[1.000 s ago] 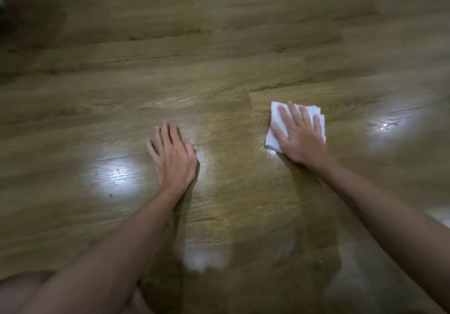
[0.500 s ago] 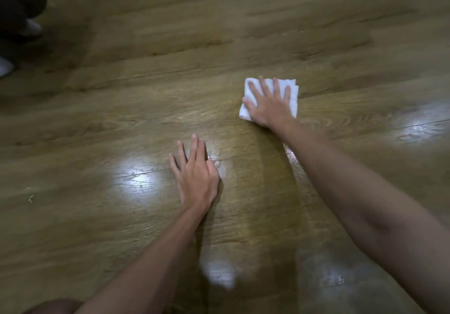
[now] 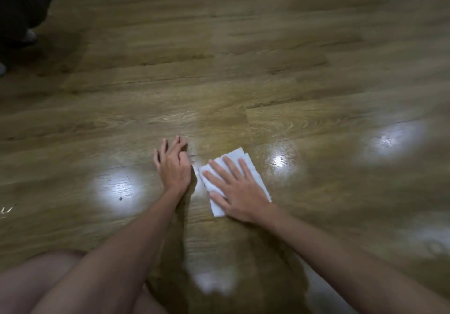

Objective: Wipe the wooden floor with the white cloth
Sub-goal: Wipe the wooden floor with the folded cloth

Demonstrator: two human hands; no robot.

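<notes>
Head view, sole camera. The right hand [image 3: 239, 192] lies palm-down on the white cloth [image 3: 253, 171], fingers straight and spread, pointing up and to the left; the thumb rests along the cloth's near-left edge. The forearm runs back toward the lower right corner of the frame. The hand presses flat on the cloth and does not curl round it.

The white cloth is folded into a rough rectangle and lies flat on the wooden floor [image 3: 267, 75], just right of the frame's centre — its far corner and right edge show beyond the fingers, its near corner shows below the thumb.

The left hand [image 3: 173, 166] rests on the wooden floor just beside the cloth's left edge, apart from it by a narrow strip of board. Its fingers are extended and point away from the person, slightly bunched; motion blur hides whether the palm is fully down. The forearm extends back to the lower left, above a bare knee [image 3: 31, 282].

Several bright light reflections sit on the glossy boards. A dark object [image 3: 22, 4] occupies the upper left corner — too dim to identify.

No brands, labels or writing can be read anywhere.
</notes>
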